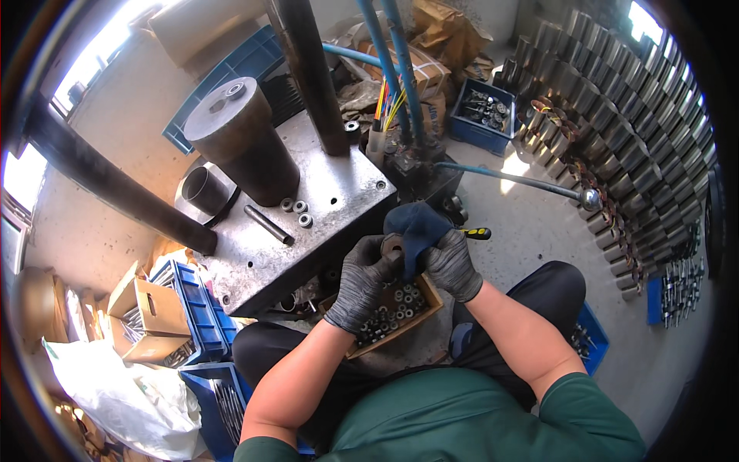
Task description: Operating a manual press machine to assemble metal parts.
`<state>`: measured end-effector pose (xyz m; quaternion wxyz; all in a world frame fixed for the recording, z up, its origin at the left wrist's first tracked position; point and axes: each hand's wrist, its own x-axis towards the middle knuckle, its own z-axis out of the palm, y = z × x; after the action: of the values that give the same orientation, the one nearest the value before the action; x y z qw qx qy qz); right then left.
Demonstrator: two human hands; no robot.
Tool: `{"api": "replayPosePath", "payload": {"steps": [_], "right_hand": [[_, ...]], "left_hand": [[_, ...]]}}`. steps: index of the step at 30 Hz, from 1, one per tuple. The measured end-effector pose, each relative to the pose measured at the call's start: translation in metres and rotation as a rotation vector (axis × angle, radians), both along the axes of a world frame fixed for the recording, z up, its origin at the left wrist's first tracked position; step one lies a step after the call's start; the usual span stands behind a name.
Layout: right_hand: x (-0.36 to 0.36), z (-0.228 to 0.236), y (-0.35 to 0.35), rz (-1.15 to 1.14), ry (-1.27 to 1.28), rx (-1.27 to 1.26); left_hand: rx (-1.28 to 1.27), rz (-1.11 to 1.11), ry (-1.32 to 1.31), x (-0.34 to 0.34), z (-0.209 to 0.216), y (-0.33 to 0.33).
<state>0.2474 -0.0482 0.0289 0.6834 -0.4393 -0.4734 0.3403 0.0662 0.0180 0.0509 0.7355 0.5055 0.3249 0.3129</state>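
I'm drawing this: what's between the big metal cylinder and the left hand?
In the head view: three metal rings by the cylinder, then bare plate and its edge, before the left hand.

Two-handed hold: ring (389, 243) and blue cloth (418, 229).
Left hand (359, 280) grips ring; right hand (454, 266) grips cloth. From hands: box (416, 319) at 6 o'clock, steel cylinder (258, 158) at 10, stacked tubes (596, 108) at 2.

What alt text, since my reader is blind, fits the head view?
A person's gray-gloved left hand holds a round, holed part and the right hand a dark blue cloth, over a wooden box of small metal rings. Beyond is a metal slab bearing a thick cylinder; stacked tubes stand at right.
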Motion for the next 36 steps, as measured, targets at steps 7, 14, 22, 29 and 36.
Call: {"api": "replayPosePath", "payload": {"steps": [7,14,22,29,36], "right_hand": [[0.017,0.006,0.011,0.143,0.201,-0.078],[-0.012,0.007,0.004,0.136,0.095,-0.275],[0.015,-0.01,0.008,0.114,0.238,-0.177],[0.064,-0.045,0.03,-0.497,-0.975,-0.133],[0.076,-0.012,0.021,0.007,-1.334,-0.944]], "left_hand": [[0.764,0.19,0.239,0.001,-0.012,-0.004],[0.659,0.206,0.176,0.007,-0.033,0.001],[0.161,0.008,-0.184,0.002,-0.007,0.002],[0.175,0.095,-0.143,-0.035,0.025,0.006],[0.561,0.488,0.337,-0.127,0.036,0.079]]}}
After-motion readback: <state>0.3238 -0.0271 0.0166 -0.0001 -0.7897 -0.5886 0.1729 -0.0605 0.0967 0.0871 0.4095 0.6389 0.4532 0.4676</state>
